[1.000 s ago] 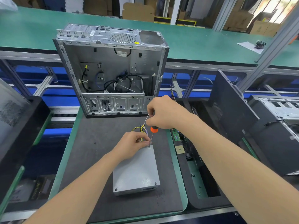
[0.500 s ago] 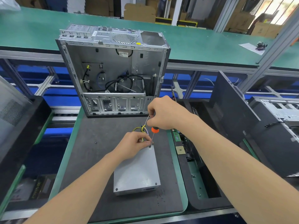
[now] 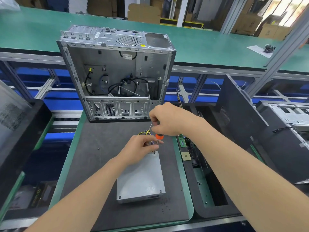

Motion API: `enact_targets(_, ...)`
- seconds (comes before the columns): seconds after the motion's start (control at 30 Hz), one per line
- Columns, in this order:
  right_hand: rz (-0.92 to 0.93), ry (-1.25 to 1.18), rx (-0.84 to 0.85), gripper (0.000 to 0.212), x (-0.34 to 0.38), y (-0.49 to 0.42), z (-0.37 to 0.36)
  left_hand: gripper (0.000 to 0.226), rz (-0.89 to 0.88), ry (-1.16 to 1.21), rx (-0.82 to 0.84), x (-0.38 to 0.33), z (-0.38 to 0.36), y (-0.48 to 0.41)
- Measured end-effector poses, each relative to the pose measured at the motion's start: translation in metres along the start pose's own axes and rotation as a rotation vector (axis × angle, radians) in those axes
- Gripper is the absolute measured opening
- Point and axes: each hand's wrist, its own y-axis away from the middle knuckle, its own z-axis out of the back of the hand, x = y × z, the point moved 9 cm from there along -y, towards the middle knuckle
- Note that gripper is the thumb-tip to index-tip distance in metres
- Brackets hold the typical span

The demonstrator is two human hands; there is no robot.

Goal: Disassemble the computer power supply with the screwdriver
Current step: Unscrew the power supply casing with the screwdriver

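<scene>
1. Head view: grips screwdriver (image 3: 158, 139) handle in right hand (image 3: 167, 120), fingers curled, tip down on far corner of power supply (image 3: 142, 178).
2. Bunches left hand (image 3: 138, 150) fingertips beside the shaft; cannot tell if pinching it.
3. Power supply flat on mat (image 3: 100, 164), beneath both hands.

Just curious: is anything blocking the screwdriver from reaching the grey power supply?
Nothing visible does. The screwdriver tip sits at the far right corner of the power supply; the left hand curls beside the shaft.

Electronics teardown workshop: green benches (image 3: 200, 52), stripped PC cases (image 3: 117, 72), stacked cartons (image 3: 247, 22) behind
</scene>
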Motion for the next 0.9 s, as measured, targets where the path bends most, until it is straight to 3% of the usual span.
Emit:
enact_targets(0.13, 0.055, 0.008, 0.041, 0.011, 0.009, 0.000, -0.002, 0.019, -0.048, 0.029, -0.001, -0.015, 0.004, -0.004)
enact_targets(0.2, 0.035, 0.004, 0.033, 0.022, 0.006, 0.001, 0.005, 0.018, -0.041, 0.034, -0.006, -0.016, 0.004, -0.005)
enact_targets(0.33, -0.207, 0.096, -0.085, 0.053, -0.011, 0.005, 0.021, 0.020, -0.009, 0.079, -0.021, -0.015, 0.002, -0.008)
enact_targets(0.47, -0.320, -0.006, 0.031, 0.043, -0.011, 0.003, 0.005, 0.014, -0.021, 0.068, 0.000, -0.014, 0.001, -0.010)
enact_targets(0.9, 0.157, 0.158, 0.190, 0.016, 0.015, -0.008, 0.000, 0.006, -0.006, 0.080, -0.008, -0.014, 0.008, -0.005)
